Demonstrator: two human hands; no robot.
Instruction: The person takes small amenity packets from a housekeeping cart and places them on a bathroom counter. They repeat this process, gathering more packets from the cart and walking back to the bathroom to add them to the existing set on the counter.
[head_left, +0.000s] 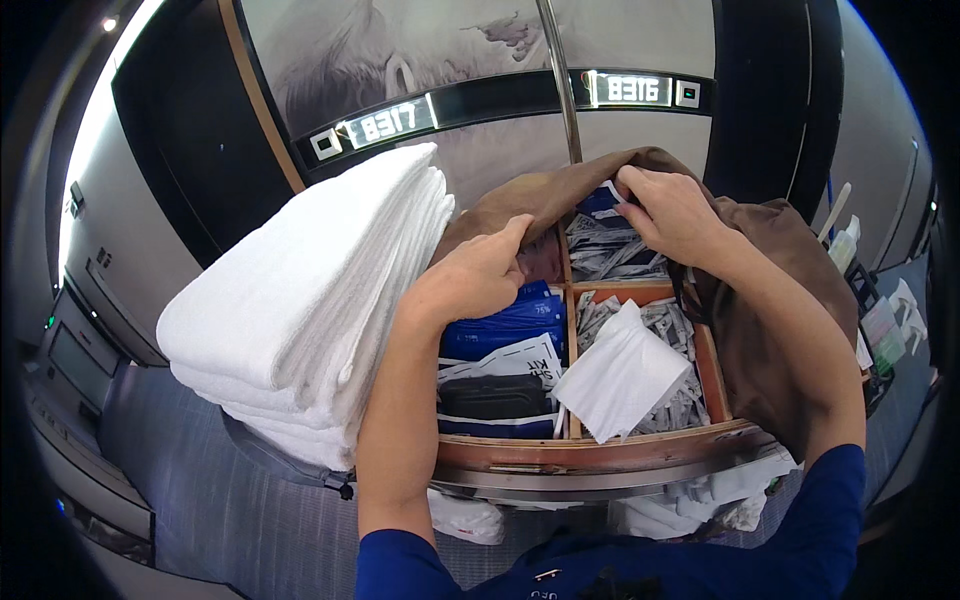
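My left hand (476, 274) reaches over a divided wooden tray (525, 454), its index finger laid against a brown cloth cover (517, 199). Its other fingers are curled, and whether they grip the cloth is hidden. Under the raised cloth edge, my right hand (667, 214) pinches a dark blue packet (598, 201) at the back compartment. Thin paper sachets (611, 247) lie below it. Blue packets (506, 322) fill the compartment beneath my left hand, with a black item (491, 395) in front. A white tissue (626, 371) rests on more sachets (682, 341) at front right.
Folded white towels (300, 285) are stacked high at the left, close to my left forearm. A metal pole (561, 82) rises behind the tray. Brown cloth (780, 300) drapes over the right side, with bottles (844, 244) beyond. Wall and dark doors (757, 97) stand behind.
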